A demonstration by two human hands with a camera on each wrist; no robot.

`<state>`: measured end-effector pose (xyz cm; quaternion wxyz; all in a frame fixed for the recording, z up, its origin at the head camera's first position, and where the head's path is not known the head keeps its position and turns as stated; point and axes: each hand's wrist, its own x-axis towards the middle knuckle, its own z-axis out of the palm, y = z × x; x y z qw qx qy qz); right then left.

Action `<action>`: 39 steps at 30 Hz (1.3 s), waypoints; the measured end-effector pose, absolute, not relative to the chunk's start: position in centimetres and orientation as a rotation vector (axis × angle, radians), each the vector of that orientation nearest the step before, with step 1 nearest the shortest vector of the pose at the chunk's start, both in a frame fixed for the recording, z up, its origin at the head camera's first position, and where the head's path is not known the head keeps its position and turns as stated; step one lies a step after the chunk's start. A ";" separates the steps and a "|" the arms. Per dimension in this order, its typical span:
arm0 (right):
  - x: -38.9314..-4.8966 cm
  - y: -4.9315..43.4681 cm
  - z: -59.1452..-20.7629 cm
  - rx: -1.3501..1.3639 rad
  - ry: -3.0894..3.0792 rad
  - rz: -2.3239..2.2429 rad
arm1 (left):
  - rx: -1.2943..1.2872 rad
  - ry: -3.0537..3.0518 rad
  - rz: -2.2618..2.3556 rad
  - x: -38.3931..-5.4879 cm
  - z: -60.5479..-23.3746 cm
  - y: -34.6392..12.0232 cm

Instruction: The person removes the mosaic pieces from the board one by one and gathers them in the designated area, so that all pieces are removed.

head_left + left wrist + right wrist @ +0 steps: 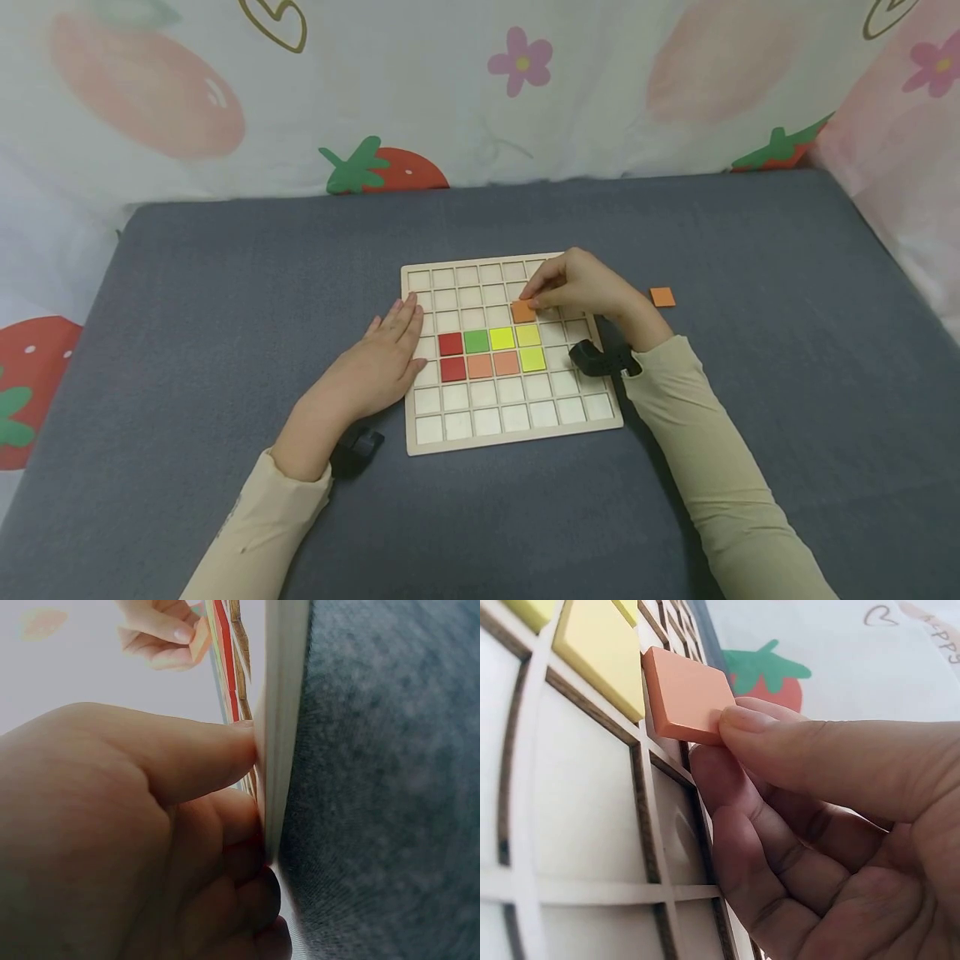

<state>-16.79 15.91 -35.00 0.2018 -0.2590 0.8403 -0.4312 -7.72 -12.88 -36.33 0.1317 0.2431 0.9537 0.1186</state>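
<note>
A wooden grid board (514,417) lies on the cloth with several coloured square tiles set in its cells. My right hand (592,287) pinches an orange tile (690,694) by one edge, thumb on top. In the head view that tile is over a cell just above the upper yellow tile (528,335). My left hand (378,358) rests along the board's left edge, fingers extended, thumb and fingertips against the rim. Two red tiles (451,343), a green tile (476,341), more yellow tiles and two salmon tiles (506,362) fill two neighbouring rows.
A loose orange tile (662,297) lies on the grey cloth (225,275) to the right of the board, beyond the right wrist. Black wrist-camera mounts hang below both wrists. A patterned curtain (585,100) stands behind the table's far edge.
</note>
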 end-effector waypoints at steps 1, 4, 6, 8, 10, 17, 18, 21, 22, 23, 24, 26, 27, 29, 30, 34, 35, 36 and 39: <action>-16.8 15.9 -35.0 -0.720 2.348 -1.201 | 0.708 2.766 0.345 -7.7 -36.4 -12.8; -16.7 16.1 -35.1 -0.709 2.355 -1.194 | 0.709 2.757 0.345 -7.8 -36.5 -12.8; -16.7 16.2 -35.0 -0.698 2.356 -1.196 | 0.707 2.752 0.340 -7.9 -36.7 -12.7; -16.7 16.4 -35.0 -0.688 2.358 -1.204 | 0.704 2.751 0.338 -8.0 -36.8 -12.7; -16.7 16.5 -35.0 -0.676 2.356 -1.215 | 0.698 2.750 0.336 -8.0 -36.8 -12.6; -16.7 17.0 -35.1 -0.643 2.339 -1.253 | 0.691 2.749 0.353 -8.1 -36.9 -12.6; -16.7 17.0 -35.0 -0.645 2.341 -1.252 | 0.689 2.750 0.352 -8.1 -36.9 -12.6; -16.8 17.2 -35.0 -0.649 2.353 -1.244 | 0.687 2.757 0.359 -8.1 -36.8 -12.6; -16.8 17.2 -35.0 -0.650 2.355 -1.244 | 0.682 2.755 0.357 -8.1 -36.8 -12.5; -16.8 17.3 -35.0 -0.645 2.354 -1.247 | 0.679 2.755 0.352 -8.1 -36.8 -12.5; -16.8 17.4 -35.0 -0.641 2.355 -1.249 | 0.677 2.754 0.351 -8.1 -36.8 -12.5; -16.8 17.6 -35.0 -0.631 2.354 -1.251 | 0.675 2.754 0.347 -8.2 -36.8 -12.5; -16.8 17.7 -35.0 -0.627 2.356 -1.249 | 0.674 2.753 0.344 -8.2 -36.9 -12.5; -16.7 17.9 -35.0 -0.616 2.361 -1.247 | 0.676 2.751 0.340 -8.2 -36.9 -12.5; -16.7 18.0 -35.0 -0.613 2.363 -1.246 | 0.677 2.752 0.340 -8.2 -36.9 -12.4; -16.6 18.5 -34.8 -0.611 2.374 -1.245 | 0.684 2.754 0.335 -8.2 -37.0 -12.4; -16.6 18.7 -34.7 -0.615 2.376 -1.247 | 0.684 2.756 0.336 -8.2 -37.0 -12.4; -16.6 18.8 -34.7 -0.622 2.384 -1.240 | 0.683 2.757 0.336 -8.2 -37.0 -12.4; -16.6 19.3 -34.7 -0.635 2.410 -1.210 | 0.678 2.760 0.339 -8.2 -36.9 -12.5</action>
